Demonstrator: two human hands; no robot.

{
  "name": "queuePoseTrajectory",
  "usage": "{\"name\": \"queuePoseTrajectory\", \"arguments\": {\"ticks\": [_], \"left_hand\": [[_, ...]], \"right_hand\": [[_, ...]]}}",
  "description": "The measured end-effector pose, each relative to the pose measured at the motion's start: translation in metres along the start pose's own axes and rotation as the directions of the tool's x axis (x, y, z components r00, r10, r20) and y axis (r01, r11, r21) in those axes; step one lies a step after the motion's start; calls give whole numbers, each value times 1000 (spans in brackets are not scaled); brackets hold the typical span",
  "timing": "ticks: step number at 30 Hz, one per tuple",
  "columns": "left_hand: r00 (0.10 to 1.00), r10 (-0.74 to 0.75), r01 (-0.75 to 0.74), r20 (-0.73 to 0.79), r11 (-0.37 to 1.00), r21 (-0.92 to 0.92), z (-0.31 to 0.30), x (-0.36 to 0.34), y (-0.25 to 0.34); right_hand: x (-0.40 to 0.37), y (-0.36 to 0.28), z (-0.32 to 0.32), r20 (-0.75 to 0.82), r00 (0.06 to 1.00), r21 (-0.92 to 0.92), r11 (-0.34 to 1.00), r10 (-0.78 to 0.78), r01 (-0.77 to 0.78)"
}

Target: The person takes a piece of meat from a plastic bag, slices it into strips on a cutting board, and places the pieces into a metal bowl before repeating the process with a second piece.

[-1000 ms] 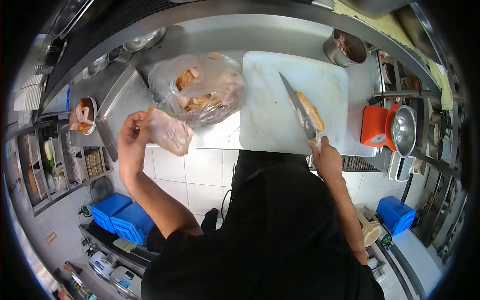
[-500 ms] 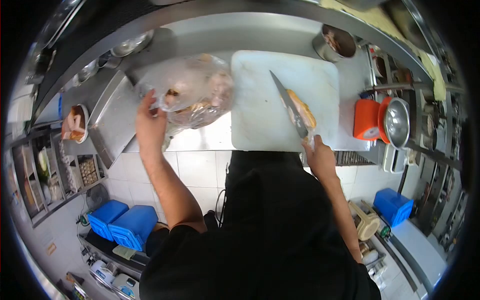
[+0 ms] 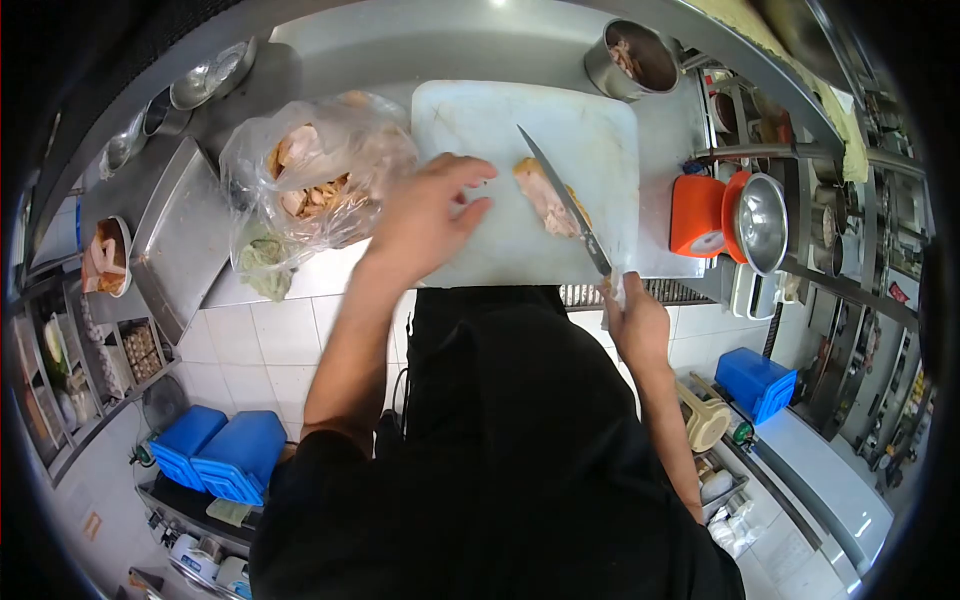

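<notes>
A long kitchen knife (image 3: 563,192) is in my right hand (image 3: 638,322), its fingers wrapped round the handle. The blade points away from me and slants over a piece of cooked meat with yellowish skin (image 3: 541,196) on the white cutting board (image 3: 460,245). Over the board's left edge hovers my left hand (image 3: 432,212), fingers apart and holding nothing. Just left of it lies a clear plastic bag (image 3: 367,140), its mouth spread, with cut meat (image 3: 318,198) showing inside. A crumpled greenish cloth (image 3: 266,267) sits by the bag's near side.
Behind the board's right corner stands a metal pot (image 3: 603,72) with meat pieces in it. An orange scale (image 3: 697,215) and a steel bowl (image 3: 760,225) are at the right. A metal tray (image 3: 185,225) and a bowl of meat (image 3: 122,255) are at the left.
My left hand has let go of the plastic bag and moved right to the board. The bag now lies more open. My right hand still grips the knife near the meat.
</notes>
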State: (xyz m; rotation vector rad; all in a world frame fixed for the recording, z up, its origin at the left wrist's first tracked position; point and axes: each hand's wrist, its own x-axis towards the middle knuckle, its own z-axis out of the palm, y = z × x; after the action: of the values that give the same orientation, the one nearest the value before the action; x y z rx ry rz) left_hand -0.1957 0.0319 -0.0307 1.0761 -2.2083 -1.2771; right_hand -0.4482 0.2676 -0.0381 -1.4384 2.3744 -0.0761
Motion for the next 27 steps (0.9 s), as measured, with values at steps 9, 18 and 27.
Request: {"name": "queuePoseTrajectory", "arguments": {"ticks": [9, 18, 27], "left_hand": [[962, 268, -269, 47, 909, 317, 104, 55, -43], [975, 161, -195, 152, 951, 241, 99, 74, -53], [981, 187, -193, 51, 959, 207, 101, 70, -48]], "right_hand": [[-13, 20, -26, -74, 997, 86, 996, 33, -27], [-23, 21, -25, 10, 1000, 73, 997, 29, -30], [-25, 21, -28, 89, 996, 114, 993, 13, -23]]}}
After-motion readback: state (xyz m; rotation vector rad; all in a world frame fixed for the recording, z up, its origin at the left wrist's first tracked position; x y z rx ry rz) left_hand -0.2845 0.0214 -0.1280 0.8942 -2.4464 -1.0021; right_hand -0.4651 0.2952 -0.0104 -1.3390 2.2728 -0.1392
